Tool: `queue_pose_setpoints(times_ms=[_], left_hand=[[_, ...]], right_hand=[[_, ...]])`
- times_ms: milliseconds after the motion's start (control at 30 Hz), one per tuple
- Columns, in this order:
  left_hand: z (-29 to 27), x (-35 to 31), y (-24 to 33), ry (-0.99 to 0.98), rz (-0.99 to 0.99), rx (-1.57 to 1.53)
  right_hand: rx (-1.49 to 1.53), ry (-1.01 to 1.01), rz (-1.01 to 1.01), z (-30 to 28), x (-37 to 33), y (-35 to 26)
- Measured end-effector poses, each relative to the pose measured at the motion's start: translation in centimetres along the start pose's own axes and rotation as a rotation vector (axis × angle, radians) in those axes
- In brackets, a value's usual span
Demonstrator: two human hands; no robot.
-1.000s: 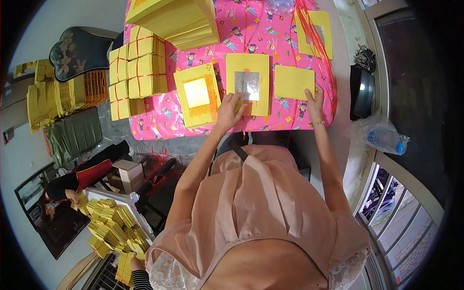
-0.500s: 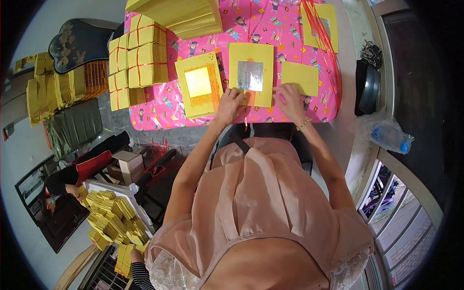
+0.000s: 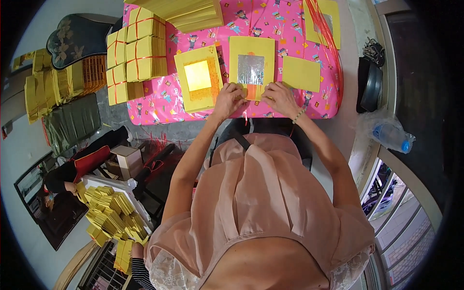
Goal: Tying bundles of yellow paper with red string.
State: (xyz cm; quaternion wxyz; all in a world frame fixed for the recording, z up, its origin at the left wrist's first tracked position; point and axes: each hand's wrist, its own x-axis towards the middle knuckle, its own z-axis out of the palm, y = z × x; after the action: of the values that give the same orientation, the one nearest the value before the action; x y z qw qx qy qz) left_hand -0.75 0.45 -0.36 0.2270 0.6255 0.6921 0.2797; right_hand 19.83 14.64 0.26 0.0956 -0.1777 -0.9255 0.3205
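Observation:
In front of me on the pink table lies a yellow paper sheet [image 3: 252, 44] with a silver foil square [image 3: 250, 75] in its middle and an orange-red patch below it. My left hand [image 3: 229, 100] pinches the sheet's near left corner with curled fingers. At the near right corner, my right hand [image 3: 281, 98] is closed on the same sheet, thumb against forefinger. Left of it sits a yellow paper stack [image 3: 181, 58] with a gold square and orange smears on top. A smaller yellow paper piece [image 3: 301, 74] rests just right of my right hand.
Bundles of yellow paper [image 3: 145, 47] tied with red string stand at the table's left. A large paper stack [image 3: 195, 14] is behind. Red strings [image 3: 333, 46] hang over the right side. Lower left, another person's hand [image 3: 71, 187] is by a tray heaped with folded paper [image 3: 110, 205].
My right hand has moved left from beside the smaller piece to the sheet's near right corner, its fingers closing there. My left hand stays at the near left corner.

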Motion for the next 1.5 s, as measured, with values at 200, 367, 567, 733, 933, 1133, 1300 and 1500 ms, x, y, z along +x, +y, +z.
queue_pose_setpoints(times_ms=[200, 367, 567, 733, 933, 1133, 1300, 1500], left_hand=[[0.4, -0.3, -0.5, 0.043, 0.0, -0.065], [0.6, -0.4, -0.4, 0.075, 0.0, -0.067], [0.5, -0.3, -0.4, 0.069, -0.026, -0.097], [0.5, 0.0, -0.6, 0.064, -0.027, -0.139], [0.3, 0.1, -0.6, 0.06, -0.041, -0.151], [-0.6, 0.5, 0.6, 0.032, 0.0, -0.044], [-1.4, 1.1, 1.8, 0.044, 0.011, 0.101], [-1.8, 2.0, 3.8, 0.368, 0.049, 0.302]], right_hand=[[0.18, 0.068, 0.159, 0.4, 0.4, 0.1], [0.277, 0.02, 0.283, 1.0, 0.7, 0.6], [0.352, 0.001, 0.37, 0.9, 1.0, 0.9], [0.377, -0.005, 0.404, 1.6, 1.0, 1.8], [0.429, 0.0, 0.412, 1.6, 1.1, 1.7], [0.326, -0.001, 0.351, 1.0, 0.8, 1.5], [0.235, 0.049, 0.326, -0.6, 1.2, -0.2], [0.266, 0.162, 0.338, -3.5, 5.3, 1.4]])
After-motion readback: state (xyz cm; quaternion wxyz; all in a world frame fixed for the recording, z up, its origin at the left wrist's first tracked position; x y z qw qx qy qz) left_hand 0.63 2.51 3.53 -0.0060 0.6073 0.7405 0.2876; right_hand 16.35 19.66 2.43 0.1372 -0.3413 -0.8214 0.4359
